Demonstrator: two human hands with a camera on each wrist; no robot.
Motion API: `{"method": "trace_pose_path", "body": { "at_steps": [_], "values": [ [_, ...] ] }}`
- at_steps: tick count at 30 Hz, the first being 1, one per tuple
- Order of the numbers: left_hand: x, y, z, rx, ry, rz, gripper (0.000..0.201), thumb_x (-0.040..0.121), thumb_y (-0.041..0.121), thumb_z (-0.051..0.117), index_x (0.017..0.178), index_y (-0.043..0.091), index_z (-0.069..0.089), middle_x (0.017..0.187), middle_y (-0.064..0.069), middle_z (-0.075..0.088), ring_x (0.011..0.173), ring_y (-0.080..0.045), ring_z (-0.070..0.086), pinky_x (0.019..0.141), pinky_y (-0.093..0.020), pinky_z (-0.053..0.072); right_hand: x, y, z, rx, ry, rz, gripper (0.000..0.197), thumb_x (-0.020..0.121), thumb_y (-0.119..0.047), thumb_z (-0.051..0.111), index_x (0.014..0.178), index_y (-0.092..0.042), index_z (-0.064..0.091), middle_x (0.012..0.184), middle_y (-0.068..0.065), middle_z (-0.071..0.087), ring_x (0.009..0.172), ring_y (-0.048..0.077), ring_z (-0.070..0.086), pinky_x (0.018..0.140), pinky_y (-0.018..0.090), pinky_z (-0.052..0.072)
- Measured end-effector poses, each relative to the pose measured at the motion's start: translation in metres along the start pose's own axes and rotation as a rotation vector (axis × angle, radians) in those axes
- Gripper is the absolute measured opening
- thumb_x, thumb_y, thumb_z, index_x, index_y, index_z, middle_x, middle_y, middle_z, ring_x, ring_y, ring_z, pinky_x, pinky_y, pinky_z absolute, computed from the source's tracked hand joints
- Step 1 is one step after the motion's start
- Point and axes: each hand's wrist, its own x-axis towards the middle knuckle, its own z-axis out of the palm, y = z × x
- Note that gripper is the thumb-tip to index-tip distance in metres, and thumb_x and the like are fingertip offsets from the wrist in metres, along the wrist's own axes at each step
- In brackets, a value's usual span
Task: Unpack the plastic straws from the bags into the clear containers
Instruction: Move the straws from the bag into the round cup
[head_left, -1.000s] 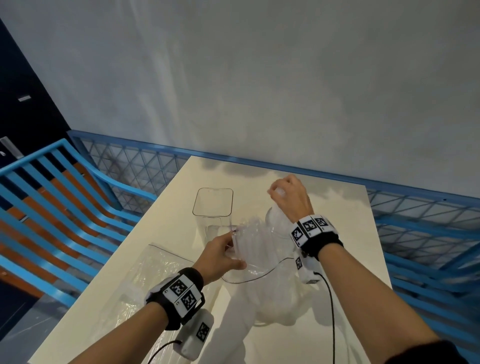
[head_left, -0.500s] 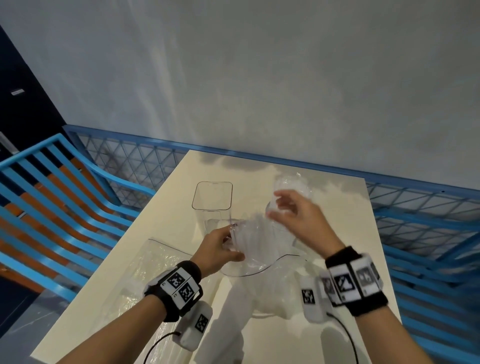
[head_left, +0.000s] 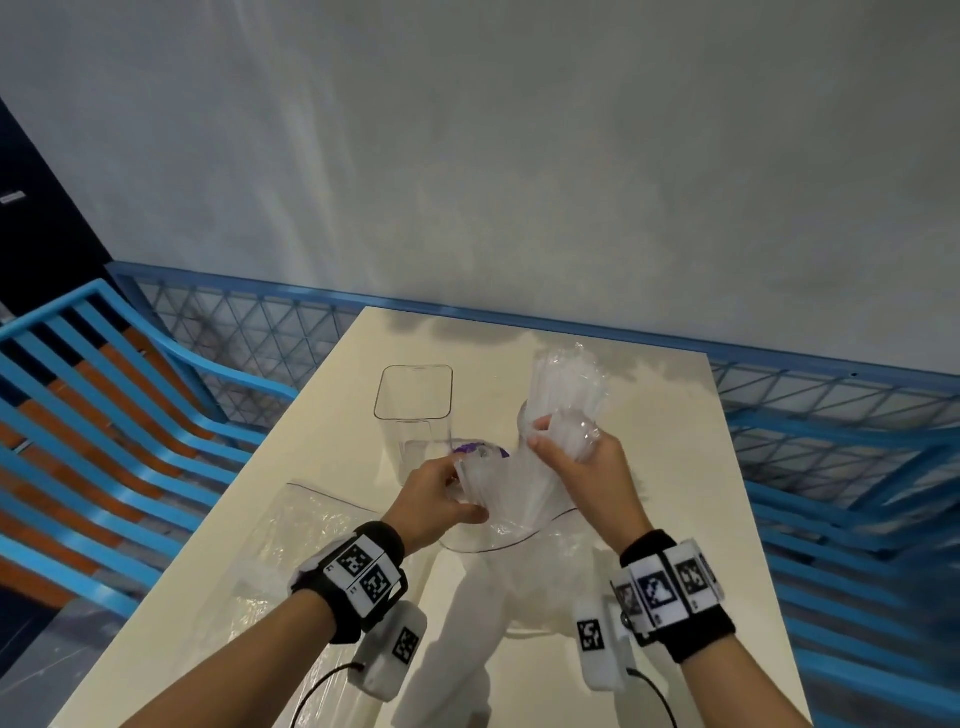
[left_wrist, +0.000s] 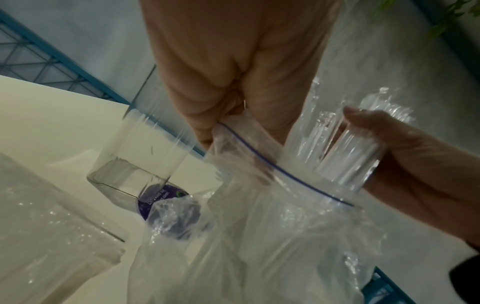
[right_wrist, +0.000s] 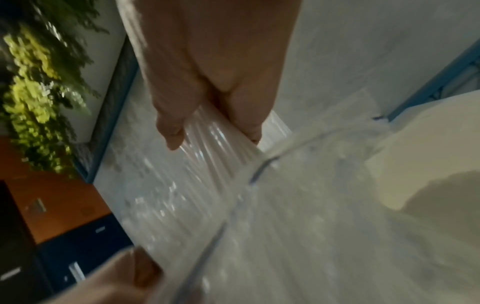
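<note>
A bundle of clear plastic straws (head_left: 566, 389) sticks up out of a clear zip bag (head_left: 519, 499) standing on the table. My right hand (head_left: 571, 452) grips the bundle near its middle; the right wrist view shows the fingers (right_wrist: 171, 131) wrapped round the straws (right_wrist: 215, 144). My left hand (head_left: 452, 488) pinches the bag's rim at the blue zip line (left_wrist: 249, 148). An empty, tall, clear rectangular container (head_left: 414, 395) stands just behind the left hand, also seen as the container (left_wrist: 145, 148). The bag's lower part is hidden behind my wrists.
A second, flat clear bag (head_left: 311, 525) lies on the cream table (head_left: 675, 467) to the left. A purple-labelled item (left_wrist: 166, 203) sits at the container's foot. Blue railings (head_left: 130, 426) run along the table's left, far and right edges.
My right hand left the top of the bundle, turned, took hold lower down, and the straws now stand higher out of the bag. The left hand kept its hold on the rim.
</note>
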Motion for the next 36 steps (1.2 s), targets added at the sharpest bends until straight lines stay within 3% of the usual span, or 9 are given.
{"method": "trace_pose_path", "body": {
  "at_steps": [7, 10, 13, 17, 21, 25, 30, 33, 36],
  "values": [
    [0.001, 0.002, 0.001, 0.066, -0.032, -0.011, 0.062, 0.061, 0.014, 0.083, 0.120, 0.021, 0.063, 0.108, 0.001, 0.071, 0.106, -0.018, 0.064, 0.099, -0.043, 0.049, 0.021, -0.056, -0.021, 0.069, 0.071, -0.077, 0.011, 0.083, -0.016, 0.069, 0.084, -0.005, 0.071, 0.081, 0.012, 0.073, 0.075, 0.017, 0.068, 0.074, 0.029, 0.052],
    [0.001, 0.004, -0.001, 0.087, -0.029, -0.008, 0.063, 0.061, 0.016, 0.082, 0.120, 0.022, 0.063, 0.109, 0.001, 0.071, 0.107, -0.019, 0.063, 0.099, -0.044, 0.048, 0.034, -0.089, -0.034, 0.094, 0.064, -0.120, 0.004, 0.083, -0.014, 0.066, 0.080, -0.012, 0.069, 0.075, 0.006, 0.071, 0.073, 0.014, 0.067, 0.073, 0.030, 0.053],
    [0.001, 0.004, -0.002, 0.096, -0.029, -0.010, 0.061, 0.063, 0.013, 0.082, 0.120, 0.020, 0.063, 0.109, 0.000, 0.071, 0.106, -0.020, 0.063, 0.099, -0.042, 0.048, 0.055, -0.122, -0.050, 0.209, 0.128, -0.174, 0.007, 0.078, -0.011, 0.064, 0.074, -0.016, 0.067, 0.069, 0.003, 0.067, 0.073, 0.023, 0.065, 0.074, 0.039, 0.053],
    [0.001, 0.002, -0.003, 0.091, -0.018, -0.011, 0.056, 0.066, 0.009, 0.082, 0.118, 0.018, 0.063, 0.109, -0.002, 0.070, 0.106, -0.020, 0.063, 0.098, -0.037, 0.049, 0.082, -0.155, -0.067, 0.360, 0.288, -0.255, 0.014, 0.077, -0.004, 0.064, 0.068, -0.016, 0.064, 0.062, 0.001, 0.064, 0.063, 0.023, 0.063, 0.066, 0.035, 0.052],
    [0.001, 0.001, -0.004, 0.070, -0.015, -0.010, 0.054, 0.067, 0.006, 0.081, 0.117, 0.018, 0.064, 0.108, -0.001, 0.070, 0.105, -0.019, 0.063, 0.096, -0.032, 0.049, 0.105, -0.141, -0.065, 0.349, 0.395, -0.249, 0.006, 0.068, -0.009, 0.067, 0.071, -0.013, 0.064, 0.061, 0.001, 0.064, 0.061, 0.023, 0.061, 0.063, 0.035, 0.052],
    [0.002, 0.000, -0.003, 0.050, -0.016, -0.017, 0.053, 0.066, 0.006, 0.082, 0.115, 0.016, 0.065, 0.108, -0.001, 0.071, 0.105, -0.018, 0.064, 0.096, -0.033, 0.050, 0.105, -0.093, -0.048, 0.082, 0.489, -0.176, 0.032, 0.066, -0.018, 0.069, 0.095, -0.017, 0.057, 0.080, 0.008, 0.067, 0.072, 0.031, 0.068, 0.068, 0.050, 0.058],
    [0.001, -0.002, -0.003, 0.043, -0.017, -0.020, 0.052, 0.067, 0.007, 0.082, 0.115, 0.017, 0.064, 0.107, -0.002, 0.071, 0.105, -0.018, 0.064, 0.097, -0.033, 0.050, 0.087, -0.059, -0.024, -0.142, 0.436, -0.490, 0.052, 0.084, -0.010, 0.064, 0.127, -0.027, 0.040, 0.099, 0.008, 0.064, 0.073, 0.024, 0.065, 0.065, 0.029, 0.056],
    [0.003, -0.004, -0.003, 0.042, -0.012, -0.023, 0.057, 0.066, 0.008, 0.082, 0.118, 0.018, 0.063, 0.108, -0.002, 0.071, 0.105, -0.018, 0.064, 0.099, -0.039, 0.050, 0.086, -0.043, -0.011, -0.298, 0.405, -0.691, 0.048, 0.086, -0.008, 0.065, 0.124, -0.027, 0.043, 0.111, 0.010, 0.065, 0.090, 0.020, 0.066, 0.081, 0.024, 0.053],
    [0.004, -0.003, -0.004, 0.046, -0.014, -0.024, 0.057, 0.067, 0.007, 0.082, 0.120, 0.017, 0.062, 0.109, -0.002, 0.070, 0.105, -0.018, 0.064, 0.099, -0.041, 0.049, 0.087, -0.022, 0.002, -0.434, 0.409, -0.750, 0.034, 0.082, -0.004, 0.068, 0.111, -0.014, 0.054, 0.098, 0.014, 0.067, 0.085, 0.014, 0.059, 0.080, 0.010, 0.041]
  ]
}}
